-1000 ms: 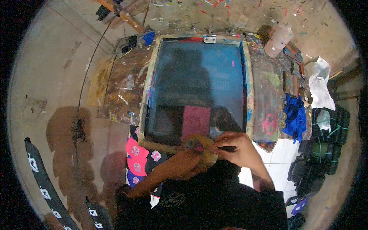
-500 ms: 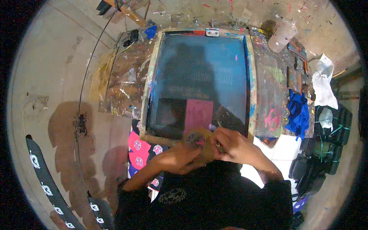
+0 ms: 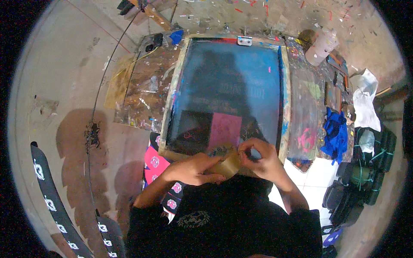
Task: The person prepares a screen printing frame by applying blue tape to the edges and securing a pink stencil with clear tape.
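My left hand [image 3: 195, 169] grips a roll of brown packing tape [image 3: 230, 166] over the near edge of a screen-printing frame. My right hand [image 3: 261, 158] is closed, thumb and forefinger pinched at the roll's right side; the tape end there is too small to make out. Beneath both hands lies the wooden screen frame [image 3: 163, 124] with its blue mesh [image 3: 258, 77]. A pink rectangle [image 3: 226, 129] shows through the mesh near its front, beside darker areas. A metal hinge clamp [image 3: 245, 41] sits at the frame's far edge.
Pink and black printed pieces [image 3: 154, 161] lie at the near left. On the right of the paint-stained table [image 3: 301, 94] are a blue cloth [image 3: 335, 135], a plastic tub [image 3: 322, 48] and wooden-handled tools. Dark bundles [image 3: 361, 172] stand beyond. Long black printed strips [image 3: 49, 202] lie left.
The tape roll has turned, so more of its outer face shows instead of its hole. My right hand has shifted slightly right, and the whole view has moved a little.
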Motion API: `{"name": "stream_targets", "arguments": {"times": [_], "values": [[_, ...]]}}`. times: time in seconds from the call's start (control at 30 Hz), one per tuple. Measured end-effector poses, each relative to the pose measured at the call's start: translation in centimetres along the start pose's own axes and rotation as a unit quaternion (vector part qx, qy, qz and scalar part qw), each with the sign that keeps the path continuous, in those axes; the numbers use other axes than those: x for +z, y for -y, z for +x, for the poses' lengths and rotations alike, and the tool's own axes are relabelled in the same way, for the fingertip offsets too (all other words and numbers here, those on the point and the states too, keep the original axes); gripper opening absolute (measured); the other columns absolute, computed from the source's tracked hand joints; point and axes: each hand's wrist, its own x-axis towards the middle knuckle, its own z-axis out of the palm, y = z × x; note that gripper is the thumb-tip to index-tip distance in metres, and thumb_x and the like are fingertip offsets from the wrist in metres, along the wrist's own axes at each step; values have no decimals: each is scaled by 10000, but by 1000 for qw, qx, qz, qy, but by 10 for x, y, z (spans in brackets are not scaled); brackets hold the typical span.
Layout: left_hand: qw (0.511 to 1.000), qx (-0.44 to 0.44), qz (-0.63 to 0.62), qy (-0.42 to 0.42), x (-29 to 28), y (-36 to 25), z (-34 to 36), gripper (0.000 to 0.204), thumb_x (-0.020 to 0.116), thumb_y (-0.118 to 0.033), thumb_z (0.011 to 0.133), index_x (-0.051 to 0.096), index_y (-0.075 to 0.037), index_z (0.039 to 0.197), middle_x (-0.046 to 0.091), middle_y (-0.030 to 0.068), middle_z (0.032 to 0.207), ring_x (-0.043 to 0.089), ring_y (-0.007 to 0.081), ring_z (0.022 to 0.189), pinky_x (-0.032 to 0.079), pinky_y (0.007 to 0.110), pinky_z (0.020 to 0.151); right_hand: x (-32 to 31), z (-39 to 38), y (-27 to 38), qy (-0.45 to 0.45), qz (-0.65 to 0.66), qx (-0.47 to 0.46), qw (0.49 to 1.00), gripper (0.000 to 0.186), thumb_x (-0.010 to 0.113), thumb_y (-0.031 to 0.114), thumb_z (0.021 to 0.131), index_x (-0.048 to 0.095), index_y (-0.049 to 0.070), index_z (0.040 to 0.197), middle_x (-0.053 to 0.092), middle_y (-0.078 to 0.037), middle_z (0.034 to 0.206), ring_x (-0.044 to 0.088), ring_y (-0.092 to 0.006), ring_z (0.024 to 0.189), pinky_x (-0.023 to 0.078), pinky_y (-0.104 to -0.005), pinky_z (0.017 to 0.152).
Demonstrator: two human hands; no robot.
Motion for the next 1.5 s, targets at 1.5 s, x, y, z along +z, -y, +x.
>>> {"name": "stream_targets", "arguments": {"times": [1.5], "values": [[810, 35, 550, -202, -108, -154, -28, 390, 852, -396, 630, 733, -128, 889, 582, 38, 608, 551, 209, 469, 414, 325, 457, -159, -66, -10, -272, 43, 180, 944, 309, 782, 50, 595, 634, 53, 866, 577, 23, 729, 532, -65, 652, 411, -211, 598]]}}
